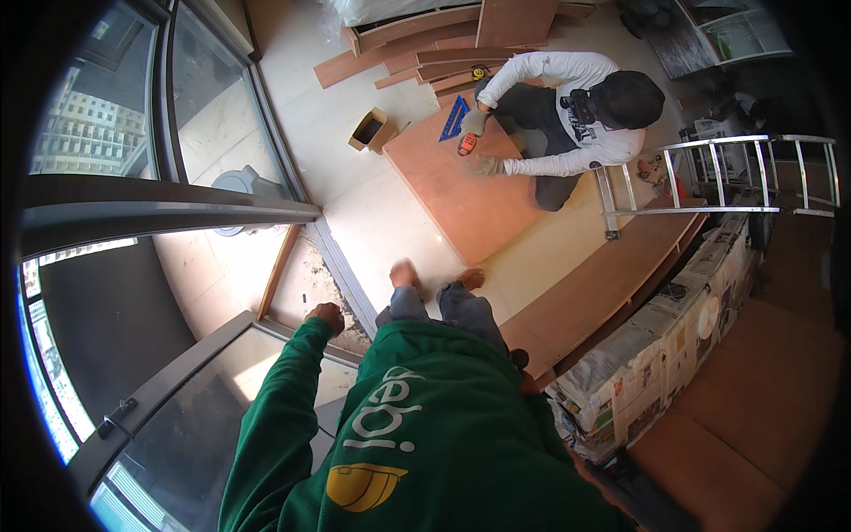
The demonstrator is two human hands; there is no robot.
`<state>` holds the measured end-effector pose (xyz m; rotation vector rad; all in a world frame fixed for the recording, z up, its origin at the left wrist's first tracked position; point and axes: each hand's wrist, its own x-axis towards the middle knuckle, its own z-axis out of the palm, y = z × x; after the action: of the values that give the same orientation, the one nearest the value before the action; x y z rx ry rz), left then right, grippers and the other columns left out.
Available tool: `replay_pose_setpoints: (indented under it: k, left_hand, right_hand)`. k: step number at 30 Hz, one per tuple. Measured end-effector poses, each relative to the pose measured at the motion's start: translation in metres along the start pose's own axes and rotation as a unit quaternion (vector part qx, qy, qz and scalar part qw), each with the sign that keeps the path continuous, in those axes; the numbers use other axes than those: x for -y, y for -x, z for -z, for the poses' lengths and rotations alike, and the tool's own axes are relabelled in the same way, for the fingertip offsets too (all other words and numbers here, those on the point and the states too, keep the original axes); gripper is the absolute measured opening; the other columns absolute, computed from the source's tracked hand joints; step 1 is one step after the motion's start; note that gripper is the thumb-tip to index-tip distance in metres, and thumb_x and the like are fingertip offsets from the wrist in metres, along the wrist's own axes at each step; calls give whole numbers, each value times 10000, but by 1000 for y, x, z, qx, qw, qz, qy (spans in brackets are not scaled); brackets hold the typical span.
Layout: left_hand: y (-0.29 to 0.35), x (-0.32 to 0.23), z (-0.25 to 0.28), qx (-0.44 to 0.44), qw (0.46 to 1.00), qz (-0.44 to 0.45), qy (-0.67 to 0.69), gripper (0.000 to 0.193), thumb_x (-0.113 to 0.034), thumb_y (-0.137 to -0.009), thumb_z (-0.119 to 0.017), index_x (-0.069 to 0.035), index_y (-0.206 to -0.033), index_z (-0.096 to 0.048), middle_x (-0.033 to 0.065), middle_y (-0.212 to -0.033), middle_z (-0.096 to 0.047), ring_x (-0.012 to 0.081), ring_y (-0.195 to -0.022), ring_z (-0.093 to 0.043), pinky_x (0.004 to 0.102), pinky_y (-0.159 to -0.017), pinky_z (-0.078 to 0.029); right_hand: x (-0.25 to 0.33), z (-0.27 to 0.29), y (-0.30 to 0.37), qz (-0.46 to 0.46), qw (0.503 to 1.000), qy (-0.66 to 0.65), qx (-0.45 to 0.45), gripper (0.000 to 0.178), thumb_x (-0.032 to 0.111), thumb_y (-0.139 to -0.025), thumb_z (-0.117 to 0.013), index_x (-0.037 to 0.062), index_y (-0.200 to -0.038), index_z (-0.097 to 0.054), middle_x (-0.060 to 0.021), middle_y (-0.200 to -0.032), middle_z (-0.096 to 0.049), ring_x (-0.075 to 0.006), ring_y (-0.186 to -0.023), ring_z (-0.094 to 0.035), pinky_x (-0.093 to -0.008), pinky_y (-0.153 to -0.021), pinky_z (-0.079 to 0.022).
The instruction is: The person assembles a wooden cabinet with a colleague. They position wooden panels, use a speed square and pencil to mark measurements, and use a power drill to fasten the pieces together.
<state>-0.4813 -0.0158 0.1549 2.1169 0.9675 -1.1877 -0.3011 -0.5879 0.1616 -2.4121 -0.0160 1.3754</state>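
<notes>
My left hand [328,317] hangs beside the sliding-door track with its fingers curled; nothing shows sticking out of it. Only a sliver of my right hand [529,384] shows at my right side, the rest hidden by my green sweatshirt. A small dark rounded thing [519,358] is right by it; I cannot tell whether the hand holds it. Ahead, a co-worker kneels at a reddish-brown wooden board [461,191] on the floor. The co-worker's gloved hand grips an orange tool [467,144], and a blue triangular square [454,118] lies on the board.
Glass sliding doors with dark frames [168,206] stand at my left. A small open cardboard box [373,130] sits beyond the board. Wooden planks [417,55] are stacked at the back. To the right are a metal ladder [709,211], a long brown panel [603,288] and a paper-wrapped bulk [656,355].
</notes>
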Motion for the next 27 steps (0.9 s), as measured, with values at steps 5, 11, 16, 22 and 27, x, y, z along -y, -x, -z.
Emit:
replay_pose_setpoints:
  k: [5,11,16,22,27]
  left_hand:
    - [-12,-42,33,-39,998,-40,39,345,-291,-941,-534,-70,-1102,-744,224,-1132,-732,404,-1087,-699,487,-980,-557]
    - [-16,-87,32,-100,987,-102,69,339,-287,-945,-521,-23,-974,-733,266,-1010,-728,451,-983,-705,537,-930,-557]
    - [-13,-112,30,-35,996,-87,0,384,-312,-956,-495,-54,-1094,-744,209,-1149,-733,404,-1096,-698,499,-983,-558]
    - [-4,-136,23,-24,996,-70,47,387,-311,-946,-503,-42,-1084,-745,256,-1146,-720,420,-1109,-689,514,-1016,-534]
    - [6,-135,27,-94,986,-38,131,370,-299,-932,-516,-32,-1060,-739,281,-1099,-717,446,-1079,-688,531,-1003,-530]
  right_hand:
    - [-80,-16,-45,-28,998,50,0,734,642,-917,-558,-45,-1134,-698,-334,-1111,-698,-502,-1140,-639,-547,-935,-502]
    - [0,33,-30,29,999,20,4,678,589,-898,-639,-46,-1132,-693,-311,-1099,-710,-477,-1124,-657,-539,-928,-509]
    - [75,61,-15,-12,1000,-11,-12,626,543,-869,-723,-33,-1113,-705,-292,-1109,-715,-429,-1129,-677,-501,-935,-523]
    - [57,83,-38,-24,1000,-19,5,632,533,-864,-732,-11,-1185,-708,-267,-1137,-728,-402,-1141,-688,-470,-959,-534]
    - [32,86,-52,12,999,-31,-1,637,567,-855,-710,-29,-1080,-720,-285,-1081,-728,-406,-1102,-701,-506,-915,-536]
